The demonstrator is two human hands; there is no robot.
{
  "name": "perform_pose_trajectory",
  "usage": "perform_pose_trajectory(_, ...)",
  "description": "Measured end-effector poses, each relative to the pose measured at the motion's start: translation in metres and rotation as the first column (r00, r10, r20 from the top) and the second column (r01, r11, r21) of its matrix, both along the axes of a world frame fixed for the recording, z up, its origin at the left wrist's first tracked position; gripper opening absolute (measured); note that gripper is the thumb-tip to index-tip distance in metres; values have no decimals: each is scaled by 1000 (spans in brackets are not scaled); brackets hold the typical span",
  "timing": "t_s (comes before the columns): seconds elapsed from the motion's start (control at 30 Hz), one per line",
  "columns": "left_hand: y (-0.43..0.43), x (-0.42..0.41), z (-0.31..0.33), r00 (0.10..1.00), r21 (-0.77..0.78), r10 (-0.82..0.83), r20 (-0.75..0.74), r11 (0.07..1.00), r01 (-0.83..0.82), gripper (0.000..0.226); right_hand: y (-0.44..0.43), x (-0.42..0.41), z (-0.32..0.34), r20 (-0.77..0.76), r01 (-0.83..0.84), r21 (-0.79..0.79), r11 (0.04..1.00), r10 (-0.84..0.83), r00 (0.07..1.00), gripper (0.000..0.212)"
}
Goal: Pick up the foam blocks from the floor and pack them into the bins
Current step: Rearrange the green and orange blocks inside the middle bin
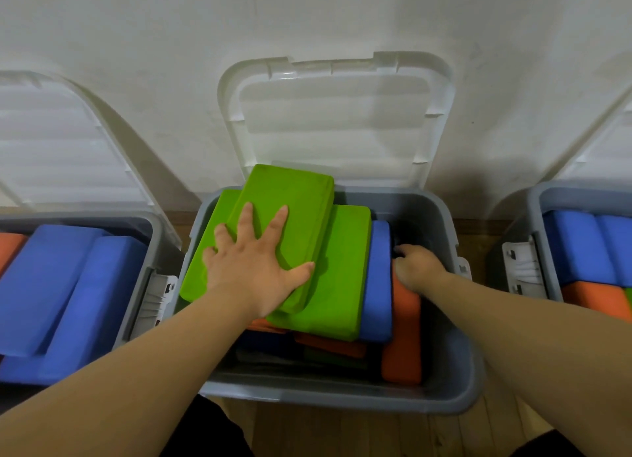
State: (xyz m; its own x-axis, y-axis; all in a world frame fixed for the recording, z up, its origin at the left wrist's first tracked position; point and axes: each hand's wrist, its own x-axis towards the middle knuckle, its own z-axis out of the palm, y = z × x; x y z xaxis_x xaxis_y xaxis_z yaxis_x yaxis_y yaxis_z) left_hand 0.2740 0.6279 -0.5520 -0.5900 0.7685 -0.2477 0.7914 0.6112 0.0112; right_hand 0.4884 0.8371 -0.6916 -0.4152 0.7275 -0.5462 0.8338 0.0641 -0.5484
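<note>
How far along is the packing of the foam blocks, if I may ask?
Done: the left bin and right bin hold blocks; the middle bin is nearly full. In hand: the left hand presses the top green block, the right hand grips the orange block. Left: seating both.

Green block matt foam; middle bin smooth grey plastic; lid translucent plastic; floor wood
</note>
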Motion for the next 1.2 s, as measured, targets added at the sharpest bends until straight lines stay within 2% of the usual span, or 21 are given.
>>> perform_pose_trajectory(0.07, -2, 0, -1, 1000, 18, -2, 5, 1000, 2, 102, 0, 0, 3, -22, 46, 16, 999, -46, 999, 42)
perform_pose_trajectory(0.23, 4, 9, -1, 1000, 11, -5, -12, 1000, 5, 103, -29, -10, 12, -172, 152, 2, 988, -149, 974, 57)
perform_pose_trajectory(0.37, 3, 8, -2, 1000, 8, -1, 4, 1000, 1, 103, -45, -23, 14, -264, 265, -132, 955, -292, 919, 56)
perform_pose_trajectory(0.47, 1, 9, 1, 1000, 0, -2, 14, 1000, 2, 104, -45, -26, 13, -252, 352, -291, 890, -426, 869, 63)
perform_pose_trajectory(0.57, 2, 17, 3, 1000, -12, -3, 25, 1000, 4, 104, -37, -25, -17, -269, 418, -386, 823, -533, 802, 51)
perform_pose_trajectory(0.63, -1, 13, 5, 999, 15, 28, 34, 999, -29, 105, -36, -27, -13, -316, 434, -378, 818, -554, 770, 63)
perform_pose_trajectory(0.7, -5, 3, 9, 996, 39, 69, 52, 997, -71, 106, -43, -30, 18, -329, 454, -334, 826, -554, 765, 84)
perform_pose_trajectory(0.8, -10, -4, 11, 990, 37, 117, 73, 992, -120, 106, -40, -29, 42, -286, 412, -209, 887, -459, 841, 89)
perform_pose_trajectory(0.93, -6, 5, 3, 996, 23, 87, 36, 996, -88, 107, -20, -31, 88, -74, 225, 166, 960, -216, 974, 93)
perform_pose_trajectory(1.03, -4, 8, 3, 994, 19, 91, 56, 996, -92, 108, -15, -22, 125, 53, 82, 379, 922, -110, 993, 91)
perform_pose_trajectory(1.2, -15, -1, 6, 989, 52, 112, 95, 992, -117, 108, -26, -4, 162, 11, 94, 489, 867, -114, 993, 85)
